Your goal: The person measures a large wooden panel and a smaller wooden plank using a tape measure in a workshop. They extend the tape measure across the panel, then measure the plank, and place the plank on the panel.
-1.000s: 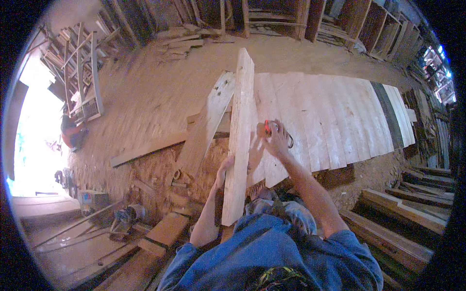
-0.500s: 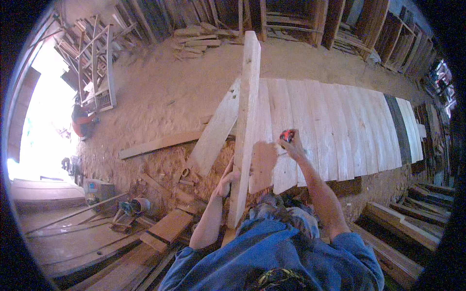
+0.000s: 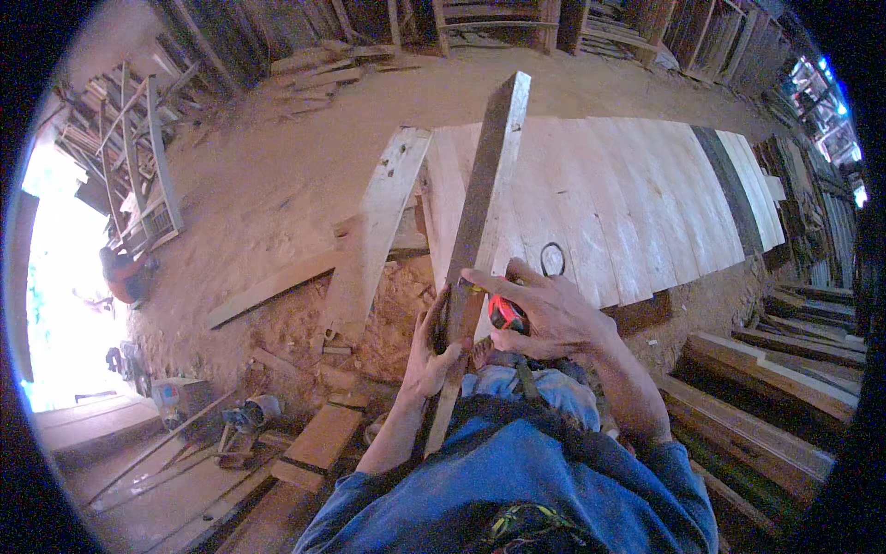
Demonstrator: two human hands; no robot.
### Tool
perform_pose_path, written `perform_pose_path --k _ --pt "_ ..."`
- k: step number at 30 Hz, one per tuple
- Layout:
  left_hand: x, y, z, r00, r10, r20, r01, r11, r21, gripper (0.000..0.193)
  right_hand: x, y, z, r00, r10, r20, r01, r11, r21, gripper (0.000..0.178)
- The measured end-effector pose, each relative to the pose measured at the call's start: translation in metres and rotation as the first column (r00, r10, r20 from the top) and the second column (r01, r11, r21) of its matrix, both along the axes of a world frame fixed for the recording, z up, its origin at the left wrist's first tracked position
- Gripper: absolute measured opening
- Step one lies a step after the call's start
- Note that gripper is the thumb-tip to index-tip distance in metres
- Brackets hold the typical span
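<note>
A long wooden board (image 3: 486, 171) stands tilted in front of me, its dark narrow face turned toward my left. My left hand (image 3: 426, 358) is wrapped around its lower part, thumb on the near side. In my right hand (image 3: 558, 312) is a red and black tape measure (image 3: 507, 316), held close against the board's right side. The right index finger reaches onto the board, where a small bit of yellow shows at the fingertip. A dark strap loop (image 3: 552, 259) hangs out beyond the right hand. Behind lies a row of pale planks (image 3: 609, 208) side by side on the ground.
Left of the board, a loose pale plank (image 3: 374, 231) and a thinner one (image 3: 272, 291) lie on dirt. Timber beams (image 3: 757, 388) are stacked at near right. At near left are brown boards (image 3: 323, 434) and a power tool (image 3: 249, 413). A person (image 3: 125, 274) is at far left.
My right hand has come left and nearer with the tape measure, from over the planks to the board. The board has turned, now showing its dark face, and its top leans further right.
</note>
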State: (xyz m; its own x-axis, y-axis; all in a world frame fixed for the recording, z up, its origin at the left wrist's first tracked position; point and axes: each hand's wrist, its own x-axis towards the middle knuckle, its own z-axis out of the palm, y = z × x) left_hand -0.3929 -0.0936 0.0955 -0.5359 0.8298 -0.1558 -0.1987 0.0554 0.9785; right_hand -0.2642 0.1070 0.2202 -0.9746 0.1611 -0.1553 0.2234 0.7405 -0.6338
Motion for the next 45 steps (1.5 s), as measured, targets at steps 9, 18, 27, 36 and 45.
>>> perform_pose_path --k 9,18,27,36,45 --pt "0.011 -0.005 0.033 0.988 -0.050 0.144 0.061 0.995 -0.072 0.097 0.037 0.006 0.021 0.994 -0.059 0.092 0.044 0.987 0.156 0.087" --pt "0.015 -0.002 0.048 0.976 -0.079 0.205 0.084 0.996 -0.017 0.095 0.048 0.006 0.024 0.996 -0.082 0.046 0.074 0.985 0.154 0.087" --pt "0.017 -0.005 0.047 0.978 -0.081 0.192 0.090 0.995 -0.038 0.094 0.052 0.003 0.024 0.996 -0.085 0.040 0.078 0.984 0.163 0.080" --pt "0.005 -0.030 -0.021 0.949 -0.312 0.037 0.295 0.924 0.244 0.113 0.057 0.011 -0.016 0.884 -0.303 -0.357 0.064 0.834 -0.548 0.072" --pt "0.020 -0.040 0.006 0.825 -0.555 0.108 0.564 0.822 -0.080 0.109 0.054 -0.049 -0.041 0.563 -0.819 -0.110 0.048 0.165 -0.985 0.088"
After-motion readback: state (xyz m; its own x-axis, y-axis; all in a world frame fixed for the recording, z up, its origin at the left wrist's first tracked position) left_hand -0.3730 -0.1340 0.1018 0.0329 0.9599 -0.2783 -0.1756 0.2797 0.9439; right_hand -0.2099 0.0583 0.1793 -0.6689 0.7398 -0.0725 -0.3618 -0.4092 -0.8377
